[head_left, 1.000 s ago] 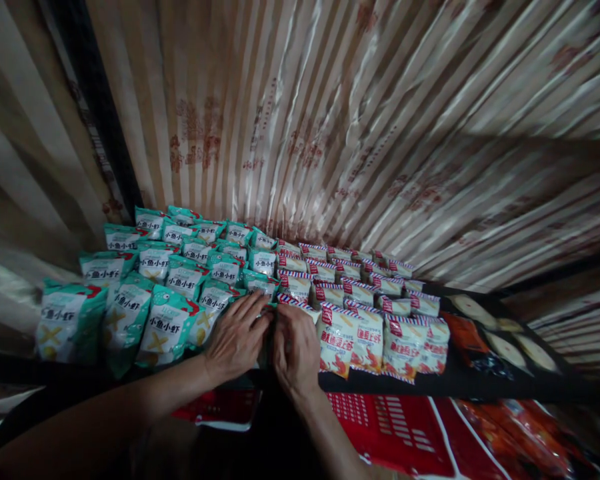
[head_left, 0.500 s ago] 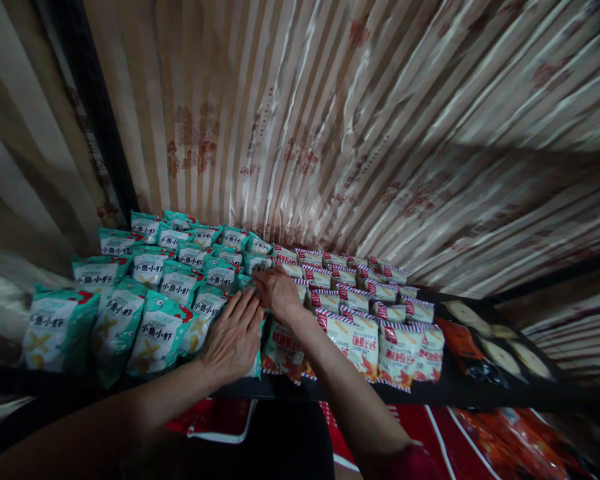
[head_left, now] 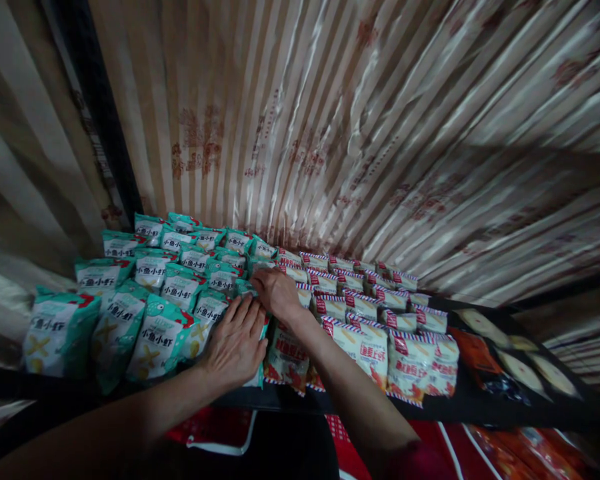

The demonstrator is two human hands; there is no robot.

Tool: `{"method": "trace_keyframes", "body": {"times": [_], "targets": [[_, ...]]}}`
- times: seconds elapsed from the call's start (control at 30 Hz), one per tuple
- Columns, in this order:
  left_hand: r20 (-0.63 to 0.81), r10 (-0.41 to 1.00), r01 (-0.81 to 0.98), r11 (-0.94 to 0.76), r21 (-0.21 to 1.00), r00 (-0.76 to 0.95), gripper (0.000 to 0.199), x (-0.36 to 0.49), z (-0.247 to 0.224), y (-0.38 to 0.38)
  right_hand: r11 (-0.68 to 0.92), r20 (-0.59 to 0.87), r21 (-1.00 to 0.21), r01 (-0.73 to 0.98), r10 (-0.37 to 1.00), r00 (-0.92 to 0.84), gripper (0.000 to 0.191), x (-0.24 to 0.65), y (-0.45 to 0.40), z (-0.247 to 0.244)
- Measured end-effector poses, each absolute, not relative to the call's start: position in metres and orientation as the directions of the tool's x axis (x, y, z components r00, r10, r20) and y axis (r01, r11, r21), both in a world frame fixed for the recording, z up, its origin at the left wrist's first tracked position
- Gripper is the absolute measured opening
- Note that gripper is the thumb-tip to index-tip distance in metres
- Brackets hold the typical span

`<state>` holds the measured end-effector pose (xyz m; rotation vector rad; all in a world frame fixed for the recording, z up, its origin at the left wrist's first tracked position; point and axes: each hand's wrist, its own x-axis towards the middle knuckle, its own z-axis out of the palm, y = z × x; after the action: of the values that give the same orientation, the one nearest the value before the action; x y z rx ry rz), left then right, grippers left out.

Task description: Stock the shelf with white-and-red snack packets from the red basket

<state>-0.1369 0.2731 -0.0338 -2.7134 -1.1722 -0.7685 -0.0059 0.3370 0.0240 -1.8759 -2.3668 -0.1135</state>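
Teal and white snack bags (head_left: 156,339) stand in rows on the left of a black shelf (head_left: 285,400). My left hand (head_left: 236,340) lies with its fingers stretched over the teal bags at the right end of their rows. Just beyond its fingertips, my right hand (head_left: 276,292) has its fingers bent down at the top of a teal bag; what they hold, if anything, is hidden. White bags with striped edges and red print (head_left: 409,363) stand in rows to the right, partly behind my right forearm.
Flat packs with pale oval contents (head_left: 521,371) and an orange pack (head_left: 475,350) lie at the shelf's right. Striped sheeting (head_left: 300,120) hangs behind, with a dark post (head_left: 103,100) at left. Below are a red basket (head_left: 215,430) and orange packs (head_left: 530,453).
The view has shifted slightly, so the right-hand bags appear farther right. Both hands stay at nearly the same spot on the teal bags.
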Motion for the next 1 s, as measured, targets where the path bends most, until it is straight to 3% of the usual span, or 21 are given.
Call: {"method": "trace_keyframes", "body": {"times": [0.17,0.37,0.63,0.83,1.0], "targets": [[0.44,0.678,0.706,-0.696,0.128,0.589,0.05,-0.138,-0.031,0.273,0.235,0.246,-0.019,0.972,0.943,-0.224,0.032,-0.013,0.362,0.032],[0.474,0.647,0.683,-0.72,0.124,0.596,0.057,-0.141,-0.024,0.27,0.168,0.101,-0.023,0.986,0.981,-0.164,0.03,-0.027,0.391,0.027],[0.549,0.728,0.776,-0.596,0.208,0.412,0.034,-0.164,0.027,0.329,0.13,0.083,-0.131,0.983,0.989,-0.119,0.032,-0.013,0.401,0.025],[0.272,0.789,0.799,-0.593,0.103,0.551,0.029,-0.158,0.03,0.407,0.106,0.088,-0.093,0.99,0.991,-0.098,0.03,-0.001,0.391,0.031],[0.155,0.776,0.78,-0.624,0.042,0.612,0.027,-0.148,0.013,0.439,0.111,0.077,-0.093,0.989,0.992,-0.104,0.03,0.002,0.389,0.025]]}}
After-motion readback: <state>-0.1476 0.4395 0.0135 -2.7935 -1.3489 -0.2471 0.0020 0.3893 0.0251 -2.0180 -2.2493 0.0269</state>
